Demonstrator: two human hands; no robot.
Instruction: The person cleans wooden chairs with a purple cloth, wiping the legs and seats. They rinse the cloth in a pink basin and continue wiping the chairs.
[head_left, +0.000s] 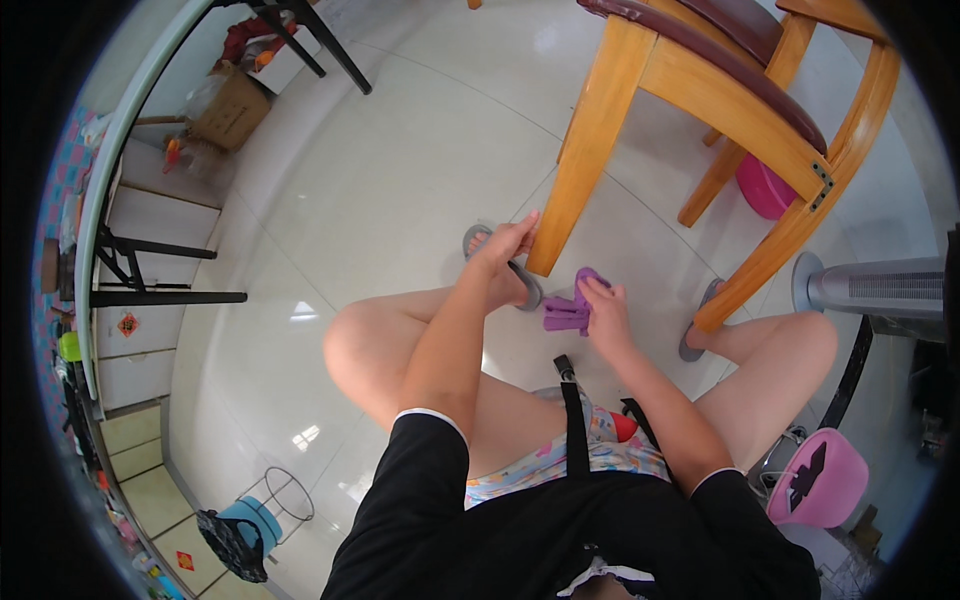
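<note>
A wooden chair (697, 112) with a dark red padded seat stands tilted before me. My left hand (514, 238) is at the lower end of its nearest leg (581, 157), with the fingers reaching behind the wood; whether they grip it I cannot tell. To the right of that leg's foot, my right hand (606, 311) holds a folded purple cloth (568, 313) above the tiled floor. Another chair leg (739, 277) comes down beside my right foot.
A grey tower fan (877, 285) lies across the right side, above a pink bin (821, 480). Behind the chair is a pink basin (763, 187). A table with black legs (172, 298) and a cardboard box (229, 109) are at left. A wire-framed blue bin (251, 521) stands lower left.
</note>
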